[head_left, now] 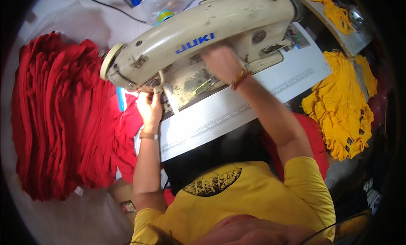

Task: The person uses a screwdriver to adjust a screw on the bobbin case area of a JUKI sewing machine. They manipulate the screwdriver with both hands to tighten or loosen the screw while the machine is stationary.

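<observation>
Both hands at the cream sewing machine (203, 38), centre of frame — red cloth under the needle end.

Left hand (149, 106), left of centre, sits at the needle end of the machine with its grip narrow, fingers pinched on the edge of the red fabric piece (127, 126) that trails down to the lower left. Right hand (220, 61), upper centre, lies blurred against the machine body beneath the arm — whether its grip is wide or narrow cannot be told. A metal ruler strip (228, 114) runs along the white worktop (296, 71) edge. A tall stack of red garments (59, 118) fills the left of the frame; a heap of yellow garments (342, 114) lies at right. The person wears a yellow shirt (249, 202), lower centre.
</observation>
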`<act>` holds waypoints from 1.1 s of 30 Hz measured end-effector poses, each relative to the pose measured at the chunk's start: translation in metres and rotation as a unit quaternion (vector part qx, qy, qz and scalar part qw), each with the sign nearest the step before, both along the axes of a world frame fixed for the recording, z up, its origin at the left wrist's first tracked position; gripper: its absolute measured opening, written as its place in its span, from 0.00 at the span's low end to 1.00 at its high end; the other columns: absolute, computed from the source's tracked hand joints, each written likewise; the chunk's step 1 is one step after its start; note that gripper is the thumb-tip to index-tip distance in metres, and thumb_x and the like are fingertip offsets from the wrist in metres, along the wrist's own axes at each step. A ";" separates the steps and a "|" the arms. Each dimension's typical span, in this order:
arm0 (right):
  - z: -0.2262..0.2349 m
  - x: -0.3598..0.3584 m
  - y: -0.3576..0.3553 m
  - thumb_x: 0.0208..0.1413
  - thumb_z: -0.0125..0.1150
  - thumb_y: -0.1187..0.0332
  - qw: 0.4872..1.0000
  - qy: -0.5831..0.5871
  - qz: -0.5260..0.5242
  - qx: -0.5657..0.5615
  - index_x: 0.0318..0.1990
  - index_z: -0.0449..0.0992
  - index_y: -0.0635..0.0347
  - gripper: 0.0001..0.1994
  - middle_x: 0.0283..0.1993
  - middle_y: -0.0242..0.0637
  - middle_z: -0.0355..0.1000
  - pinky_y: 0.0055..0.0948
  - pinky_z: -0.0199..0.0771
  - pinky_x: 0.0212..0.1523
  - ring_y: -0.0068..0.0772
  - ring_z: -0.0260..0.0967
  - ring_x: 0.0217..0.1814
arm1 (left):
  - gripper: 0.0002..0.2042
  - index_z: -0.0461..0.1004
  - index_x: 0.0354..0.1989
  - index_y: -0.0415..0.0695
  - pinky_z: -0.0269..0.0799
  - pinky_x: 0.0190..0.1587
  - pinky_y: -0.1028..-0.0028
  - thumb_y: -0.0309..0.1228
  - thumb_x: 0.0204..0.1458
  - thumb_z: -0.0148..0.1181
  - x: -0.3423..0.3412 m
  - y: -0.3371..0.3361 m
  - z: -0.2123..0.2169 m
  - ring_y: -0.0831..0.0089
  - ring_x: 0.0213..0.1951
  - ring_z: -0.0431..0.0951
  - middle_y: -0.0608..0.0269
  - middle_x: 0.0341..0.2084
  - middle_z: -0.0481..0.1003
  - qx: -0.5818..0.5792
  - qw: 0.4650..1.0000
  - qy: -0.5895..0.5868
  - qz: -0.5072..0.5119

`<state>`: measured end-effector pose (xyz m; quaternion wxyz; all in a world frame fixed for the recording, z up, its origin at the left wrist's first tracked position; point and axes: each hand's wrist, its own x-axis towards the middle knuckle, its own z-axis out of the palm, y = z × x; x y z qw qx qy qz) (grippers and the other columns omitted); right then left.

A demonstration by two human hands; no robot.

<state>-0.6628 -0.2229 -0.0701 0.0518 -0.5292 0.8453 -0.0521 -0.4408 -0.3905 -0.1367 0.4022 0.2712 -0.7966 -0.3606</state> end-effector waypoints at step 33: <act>-0.005 0.021 -0.026 0.53 0.49 0.65 0.962 -0.072 0.133 -0.227 0.35 0.76 0.53 0.09 0.37 0.39 0.73 0.41 0.71 0.41 0.44 0.70 0.43 | 0.08 0.73 0.28 0.38 0.68 0.34 0.68 0.29 0.43 0.63 -0.015 -0.004 -0.006 0.60 0.29 0.73 0.54 0.24 0.72 -0.026 1.000 0.001 0.003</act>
